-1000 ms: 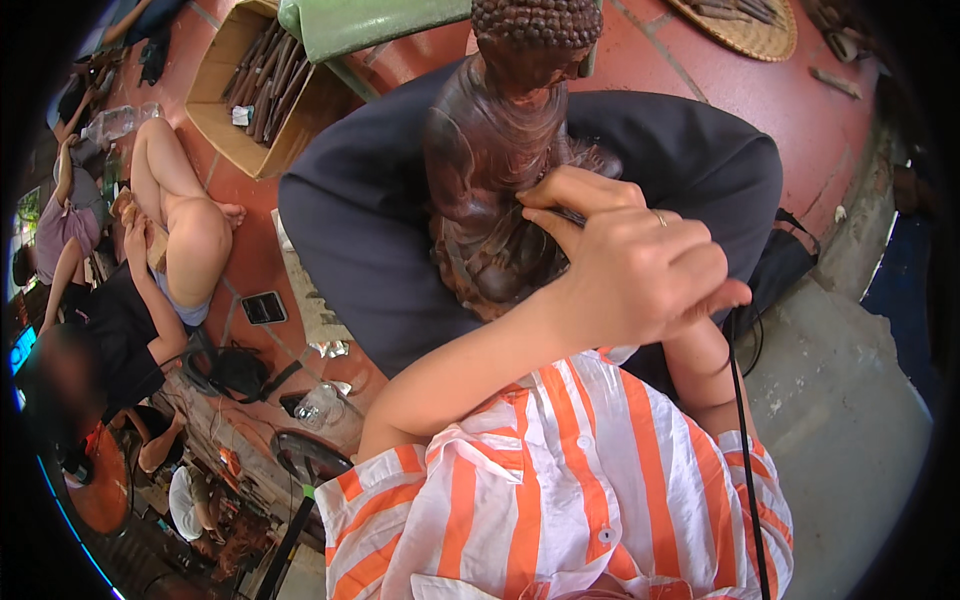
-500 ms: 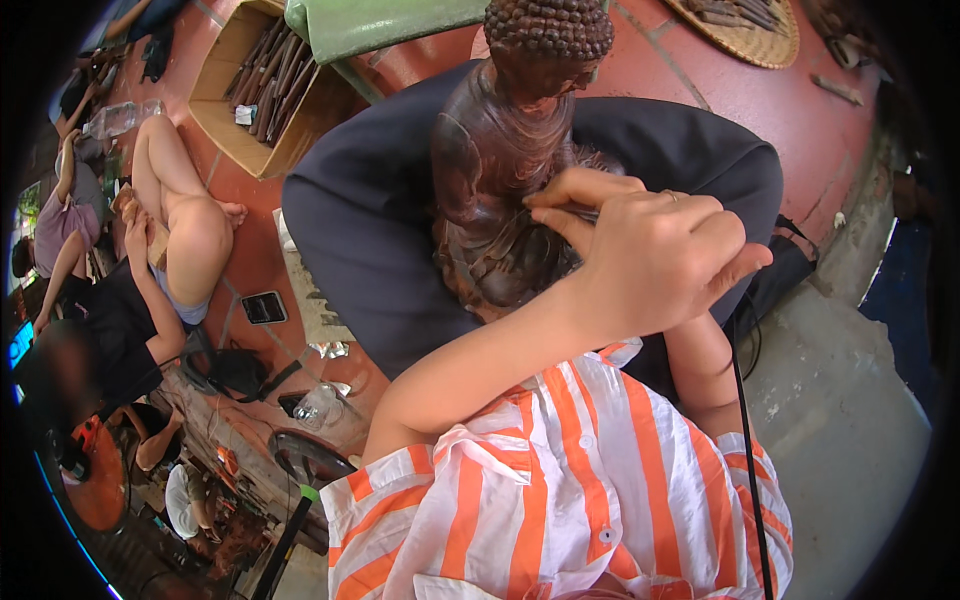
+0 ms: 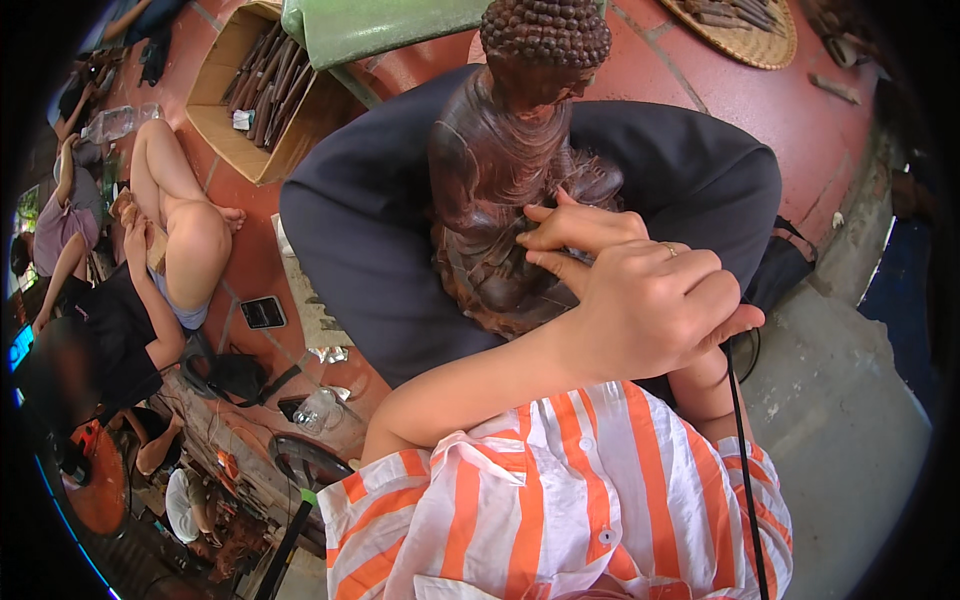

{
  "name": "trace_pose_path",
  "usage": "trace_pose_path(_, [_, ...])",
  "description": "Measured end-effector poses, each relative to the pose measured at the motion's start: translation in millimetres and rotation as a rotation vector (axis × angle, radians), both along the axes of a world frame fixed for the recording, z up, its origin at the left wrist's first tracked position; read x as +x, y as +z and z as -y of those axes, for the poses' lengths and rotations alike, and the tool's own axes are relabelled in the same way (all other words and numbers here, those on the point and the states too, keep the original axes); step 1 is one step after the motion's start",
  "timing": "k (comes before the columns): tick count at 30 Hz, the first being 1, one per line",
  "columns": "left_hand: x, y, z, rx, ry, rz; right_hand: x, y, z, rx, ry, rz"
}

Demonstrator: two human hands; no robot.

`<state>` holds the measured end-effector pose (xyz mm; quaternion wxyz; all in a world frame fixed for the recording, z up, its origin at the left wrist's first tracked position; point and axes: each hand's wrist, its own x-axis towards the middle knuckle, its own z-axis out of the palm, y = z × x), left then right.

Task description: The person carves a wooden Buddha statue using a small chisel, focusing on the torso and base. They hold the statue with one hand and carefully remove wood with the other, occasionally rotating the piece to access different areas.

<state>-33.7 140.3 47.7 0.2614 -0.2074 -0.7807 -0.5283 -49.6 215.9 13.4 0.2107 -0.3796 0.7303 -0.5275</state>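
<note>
Resting on the person's dark-trousered lap point(image 3: 380, 240), a brown carved wooden statue point(image 3: 510, 190) sits upright. The left hand point(image 3: 640, 300) curls over its front, fingers point(image 3: 570, 225) pressed to the carving; what it pinches cannot be told. The right hand is hidden beneath it, its state unclear. A box of tools point(image 3: 255, 90) lies on the red floor point(image 3: 720, 100).

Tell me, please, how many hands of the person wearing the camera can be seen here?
1 for certain: the left hand, fingers resting on the dark wooden statue in the lap. The right hand is hidden behind it; only its forearm shows below.
</note>
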Motion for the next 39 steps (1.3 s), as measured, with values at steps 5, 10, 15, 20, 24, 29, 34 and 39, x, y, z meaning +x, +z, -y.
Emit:
trace_pose_path(5, [12.7, -5.6, 16.2, -0.058, -0.174, -0.042, 5.2, -2.7, 17.7, 0.001, -0.169, -0.128])
trace_pose_path(10, [35.7, -3.8, 11.9, -0.021, -0.165, -0.032, 12.3, 9.8, 20.5, 0.035, -0.209, -0.228])
trace_pose_path(15, [29.7, -5.0, 23.5, -0.018, -0.309, -0.115, 15.3, 1.0, 24.2, 0.013, -0.336, -0.149])
trace_pose_path(20, [42.3, -2.3, 24.2, -0.014, -0.268, -0.077, 20.8, -2.8, 25.2, 0.064, -0.226, -0.406])
trace_pose_path(24, [34.8, -2.9, 21.9, -0.079, -0.295, -0.065, 14.4, -1.4, 26.4, -0.006, -0.339, -0.284])
trace_pose_path(29, [42.4, 0.4, 13.7, -0.015, -0.123, 0.009, 19.7, 7.0, 25.3, 0.045, -0.165, -0.301])
trace_pose_path(34, [4.3, -1.4, 12.9, -0.119, -0.101, -0.057, 0.1, 10.3, 16.3, -0.133, -0.136, 0.118])
trace_pose_path(39, [-19.6, -6.7, 11.9, -0.067, 0.035, -0.06, -21.3, 10.1, 20.4, -0.011, -0.108, 0.206])
